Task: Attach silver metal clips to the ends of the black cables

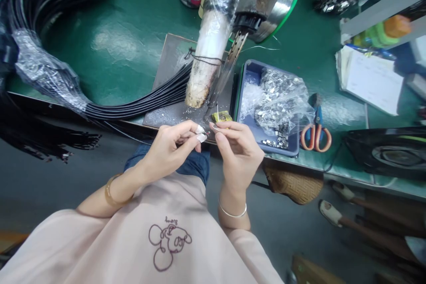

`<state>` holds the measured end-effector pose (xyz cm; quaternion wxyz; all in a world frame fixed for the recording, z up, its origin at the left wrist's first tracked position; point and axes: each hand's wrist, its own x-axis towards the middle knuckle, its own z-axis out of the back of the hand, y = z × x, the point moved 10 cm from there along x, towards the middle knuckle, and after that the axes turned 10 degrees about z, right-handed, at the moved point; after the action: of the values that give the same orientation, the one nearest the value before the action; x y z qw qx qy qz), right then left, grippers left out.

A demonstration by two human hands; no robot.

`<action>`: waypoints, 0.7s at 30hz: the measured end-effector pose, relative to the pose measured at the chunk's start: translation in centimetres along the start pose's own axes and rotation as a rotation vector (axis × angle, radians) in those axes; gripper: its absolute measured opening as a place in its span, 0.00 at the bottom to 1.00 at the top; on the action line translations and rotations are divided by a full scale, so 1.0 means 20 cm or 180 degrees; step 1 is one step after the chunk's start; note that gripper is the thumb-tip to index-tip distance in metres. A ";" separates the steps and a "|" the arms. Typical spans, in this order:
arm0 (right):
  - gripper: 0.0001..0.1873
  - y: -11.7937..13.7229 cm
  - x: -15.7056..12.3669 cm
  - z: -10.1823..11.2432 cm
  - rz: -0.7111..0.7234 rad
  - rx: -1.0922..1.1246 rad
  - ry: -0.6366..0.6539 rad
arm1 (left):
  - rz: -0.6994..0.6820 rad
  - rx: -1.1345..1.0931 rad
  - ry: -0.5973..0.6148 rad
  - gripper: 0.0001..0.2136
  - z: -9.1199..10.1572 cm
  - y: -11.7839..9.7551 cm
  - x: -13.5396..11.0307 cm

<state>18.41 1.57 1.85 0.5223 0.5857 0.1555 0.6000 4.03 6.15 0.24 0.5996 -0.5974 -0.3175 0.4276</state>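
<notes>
Where they meet at the counter (133, 44) edge, left hand (169, 147) and right hand (238, 150) pinch one wire end (207, 133), iron tip (213, 100) just beyond.

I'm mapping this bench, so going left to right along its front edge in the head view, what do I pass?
Black cable bundle → left hand → right hand → blue tray → orange-handled scissors → black round casing.
</notes>
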 end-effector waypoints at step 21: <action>0.06 0.02 0.00 -0.05 -0.0019 0.0185 0.0359 | -0.0920 0.0831 -0.0373 0.07 0.02 -0.07 -0.07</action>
<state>17.34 1.84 1.88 0.4972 0.5654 0.2038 0.6258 3.33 5.20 1.82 0.7075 -0.4369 -0.3761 0.4087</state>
